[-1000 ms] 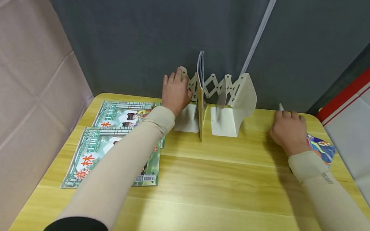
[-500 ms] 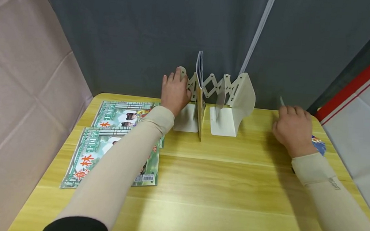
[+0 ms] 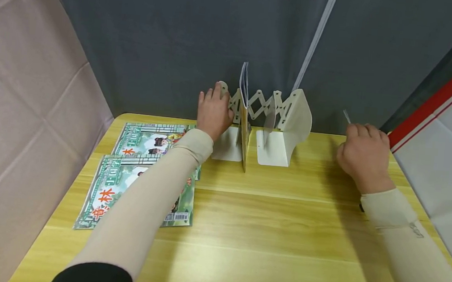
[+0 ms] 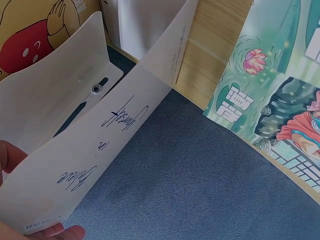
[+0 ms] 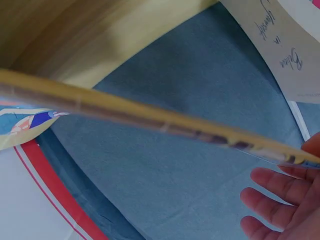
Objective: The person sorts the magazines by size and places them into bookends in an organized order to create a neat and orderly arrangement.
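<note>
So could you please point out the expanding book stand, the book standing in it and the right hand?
Expanding book stand [image 3: 298,114]: head view, right end plate.
Standing book [image 3: 245,133]: head view, near edge.
Right hand [image 3: 363,155]: head view, back of hand.

Table [image 3: 266,234]: we see smooth, satiny wood.
Bookstand [image 3: 292,115]: matt cream plastic.
Magazines [image 3: 141,183]: glossy paper.
Backdrop [image 3: 171,33]: grey cloth.
</note>
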